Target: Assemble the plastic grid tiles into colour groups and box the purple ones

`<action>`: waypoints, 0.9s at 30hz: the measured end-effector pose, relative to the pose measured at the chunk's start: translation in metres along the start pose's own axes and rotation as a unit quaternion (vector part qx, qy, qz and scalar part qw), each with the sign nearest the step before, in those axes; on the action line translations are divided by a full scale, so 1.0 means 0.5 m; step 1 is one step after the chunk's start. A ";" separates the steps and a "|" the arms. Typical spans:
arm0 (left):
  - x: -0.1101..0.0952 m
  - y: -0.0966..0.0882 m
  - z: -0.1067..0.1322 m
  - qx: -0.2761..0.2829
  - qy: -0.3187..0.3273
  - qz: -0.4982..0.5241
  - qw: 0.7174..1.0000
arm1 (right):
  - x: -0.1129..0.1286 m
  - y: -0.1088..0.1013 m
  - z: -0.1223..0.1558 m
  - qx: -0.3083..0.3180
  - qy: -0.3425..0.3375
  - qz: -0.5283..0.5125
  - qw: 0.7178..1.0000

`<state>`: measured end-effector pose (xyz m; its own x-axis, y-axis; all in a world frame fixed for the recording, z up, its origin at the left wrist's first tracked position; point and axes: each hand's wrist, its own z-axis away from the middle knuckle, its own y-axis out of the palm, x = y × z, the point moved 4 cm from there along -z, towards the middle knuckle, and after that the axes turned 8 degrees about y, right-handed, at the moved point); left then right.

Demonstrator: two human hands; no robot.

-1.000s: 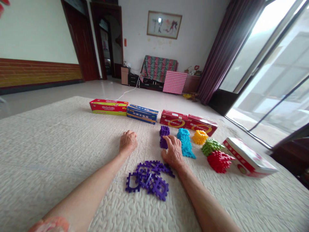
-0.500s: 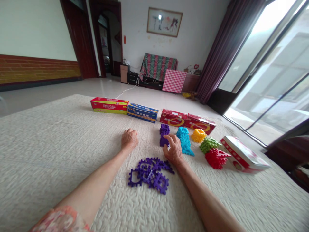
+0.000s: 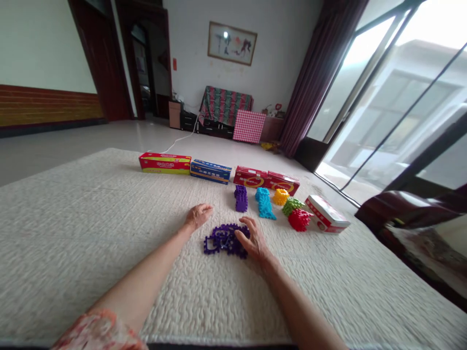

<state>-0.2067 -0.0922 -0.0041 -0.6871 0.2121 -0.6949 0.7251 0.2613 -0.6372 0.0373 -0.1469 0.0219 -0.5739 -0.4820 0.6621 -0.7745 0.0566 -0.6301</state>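
Loose purple interlocking plastic pieces (image 3: 219,244) lie in a heap on the quilted cover. My right hand (image 3: 253,240) is at the heap's right side, fingers and thumb apart, with nothing visible between them. It hides part of the heap. Up and to the left of the heap, my left hand (image 3: 199,216) rests with fingers curled together; its palm side is hidden. Farther off stands a purple stack of joined pieces (image 3: 241,199). To its right are a light blue stack (image 3: 264,203), a yellow one (image 3: 281,197), a green one (image 3: 292,206) and a red one (image 3: 299,220).
Behind the stacks stand a red and yellow-green box (image 3: 165,163), a blue box (image 3: 210,171) and two dark red boxes (image 3: 250,177). A white and red box (image 3: 327,214) lies at the right. The quilted cover (image 3: 91,218) spreads beneath everything.
My right hand has drawn back from the purple stack to the loose purple heap. My left hand has shifted slightly and stays curled. The camera view has shifted.
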 end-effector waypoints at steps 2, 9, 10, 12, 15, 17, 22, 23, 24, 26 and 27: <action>-0.021 -0.003 0.033 0.006 0.014 0.019 1.000 | -0.001 0.001 0.013 0.002 0.010 -0.001 1.000; -0.088 -0.015 0.121 0.064 0.086 0.078 0.991 | 0.000 0.014 0.049 0.030 0.035 0.076 0.996; -0.097 -0.014 0.129 0.078 0.107 0.071 0.989 | 0.002 0.016 0.052 0.038 0.034 0.091 0.995; -0.113 -0.010 0.141 0.106 0.155 0.039 0.981 | 0.007 0.018 0.055 0.050 0.032 0.117 0.991; -0.124 0.002 0.151 0.125 0.211 -0.036 0.969 | 0.014 0.018 0.058 0.050 0.023 0.135 0.989; -0.123 0.010 0.154 0.122 0.230 -0.071 0.963 | 0.015 0.018 0.060 0.040 0.020 0.135 0.990; -0.106 0.024 0.149 0.090 0.252 -0.076 0.961 | 0.008 0.024 0.063 0.009 0.017 0.136 0.991; -0.104 0.025 0.146 0.082 0.250 -0.073 0.962 | 0.007 0.025 0.063 0.004 0.017 0.138 0.990; -0.103 0.026 0.140 0.075 0.246 -0.073 0.964 | 0.007 0.025 0.063 -0.001 0.018 0.140 0.990; -0.104 0.029 0.127 0.066 0.234 -0.075 0.967 | 0.007 0.026 0.063 -0.006 0.018 0.143 0.990; -0.104 0.030 0.118 0.064 0.226 -0.075 0.969 | 0.008 0.025 0.063 -0.007 0.017 0.143 0.989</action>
<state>-0.1572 -0.1550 0.0029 -0.7151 0.5784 -0.3925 0.5946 0.2083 -0.7766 0.0336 -0.1758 0.0036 -0.7791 -0.4148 0.4701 -0.5818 0.1990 -0.7886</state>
